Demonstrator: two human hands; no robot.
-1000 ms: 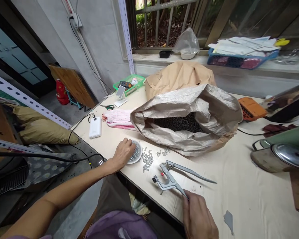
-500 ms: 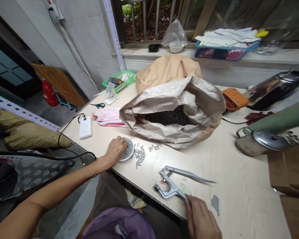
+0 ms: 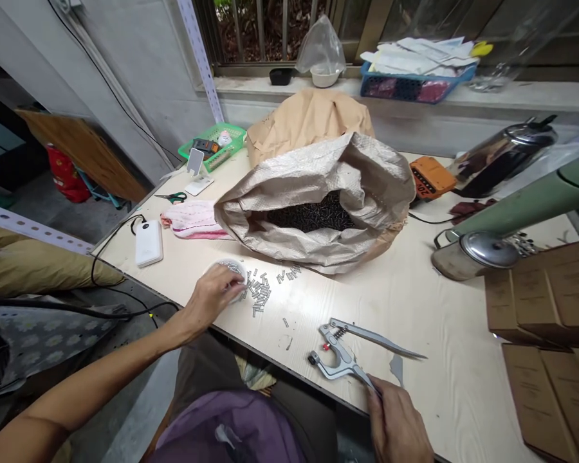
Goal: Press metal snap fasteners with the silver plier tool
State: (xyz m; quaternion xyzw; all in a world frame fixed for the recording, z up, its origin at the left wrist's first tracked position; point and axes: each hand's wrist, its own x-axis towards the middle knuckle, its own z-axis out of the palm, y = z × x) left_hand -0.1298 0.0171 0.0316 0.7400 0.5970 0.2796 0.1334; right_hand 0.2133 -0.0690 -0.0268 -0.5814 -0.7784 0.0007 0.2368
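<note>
My left hand (image 3: 215,289) is at a small white bowl (image 3: 228,264) of short silver metal pins, its fingers bent and drawn together over the rim. Whatever lies between those fingertips is hidden. Beside the bowl, several loose pins (image 3: 259,292) are scattered on the table, and a single pin (image 3: 285,322) lies apart. My right hand (image 3: 399,421) is closed around one handle of grey hand-press pliers (image 3: 340,360). The jaws stand apart and point left, while the other handle is spread away. A large woven sack (image 3: 289,173) gapes behind, with dark screws (image 3: 313,215) inside.
A white power bank (image 3: 148,243), a pink-striped cloth (image 3: 197,220) and scissors (image 3: 172,197) lie left of the sack. On the right stand a lidded metal mug (image 3: 473,254), a green cylinder (image 3: 525,193) and cardboard boxes (image 3: 535,302). A flat grey scrap (image 3: 396,369) lies near the pliers.
The view has shifted right. My left hand has turned at the bowl, thumb now showing toward the loose pins. The pliers have moved right, nearer the grey scrap; a lone pin now shows.
</note>
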